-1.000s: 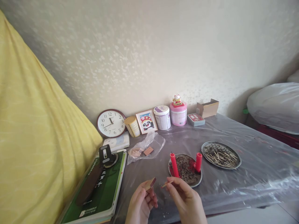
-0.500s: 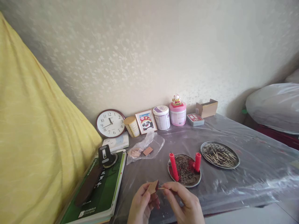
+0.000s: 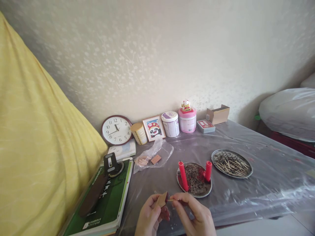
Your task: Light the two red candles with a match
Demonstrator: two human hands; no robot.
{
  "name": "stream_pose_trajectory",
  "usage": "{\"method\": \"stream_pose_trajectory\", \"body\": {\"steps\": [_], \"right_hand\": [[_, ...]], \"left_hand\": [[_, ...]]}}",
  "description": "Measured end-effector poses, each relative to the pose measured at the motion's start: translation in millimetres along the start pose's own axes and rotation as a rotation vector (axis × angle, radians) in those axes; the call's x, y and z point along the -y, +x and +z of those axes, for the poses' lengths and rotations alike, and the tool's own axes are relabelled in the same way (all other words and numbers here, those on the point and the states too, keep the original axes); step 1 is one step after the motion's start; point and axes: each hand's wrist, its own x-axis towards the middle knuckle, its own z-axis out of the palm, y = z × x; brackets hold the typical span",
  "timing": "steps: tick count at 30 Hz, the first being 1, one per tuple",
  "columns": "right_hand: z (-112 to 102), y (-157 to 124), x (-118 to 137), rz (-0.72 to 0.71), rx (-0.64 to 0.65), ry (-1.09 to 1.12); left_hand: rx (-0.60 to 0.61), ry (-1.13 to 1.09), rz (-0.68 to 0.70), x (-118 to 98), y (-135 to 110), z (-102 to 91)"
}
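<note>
At the bottom middle, my left hand (image 3: 150, 218) pinches a small brown matchbox (image 3: 161, 199), tilted up. My right hand (image 3: 194, 216) pinches a thin match (image 3: 170, 199) whose tip rests against the side of the matchbox. Just beyond the hands stands a round metal dish (image 3: 205, 191) of dark burnt bits with two red candles, one tilted on the left (image 3: 183, 176) and one upright on the right (image 3: 208, 170). Neither wick shows a flame.
A second metal dish (image 3: 249, 171) with several matches lies to the right. A plastic bag (image 3: 154, 153) with a small box, green books (image 3: 108, 200), a clock (image 3: 116, 129), tins, a framed picture (image 3: 155, 128) and small boxes line the wall. Yellow fabric (image 3: 36, 147) fills the left.
My hands came together: the match, held apart from the matchbox a second ago, now touches its side. The matchbox has sunk slightly lower.
</note>
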Motion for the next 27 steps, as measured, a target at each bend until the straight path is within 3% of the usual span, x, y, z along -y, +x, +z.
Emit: {"method": "stream_pose_trajectory", "body": {"steps": [6,10,12,15,17,22,27], "right_hand": [[-3,-1,5,-0.076,0.027,-0.032],[-5,-1,0,-0.171,0.108,-0.077],[-2,-1,-8,-0.087,0.097,-0.128],[3,0,-19,0.199,0.074,-0.157],[5,1,-22,0.316,0.074,-0.106],[3,4,-17,0.371,0.038,-0.031],[2,7,-17,0.4,-0.015,0.041]], "left_hand": [[-0.123,0.045,0.111,-7,-3,13.0],[-0.131,0.101,0.131,-7,-7,15.8],[-0.082,0.14,0.153,-7,-12,15.6],[0.0,0.145,0.213,-14,-17,12.3],[-0.05,0.07,0.233,-23,-16,6.8],[-0.346,-0.172,0.229,-45,-9,-10.2],[-0.331,-0.151,0.169,-38,-3,-7.3]]}}
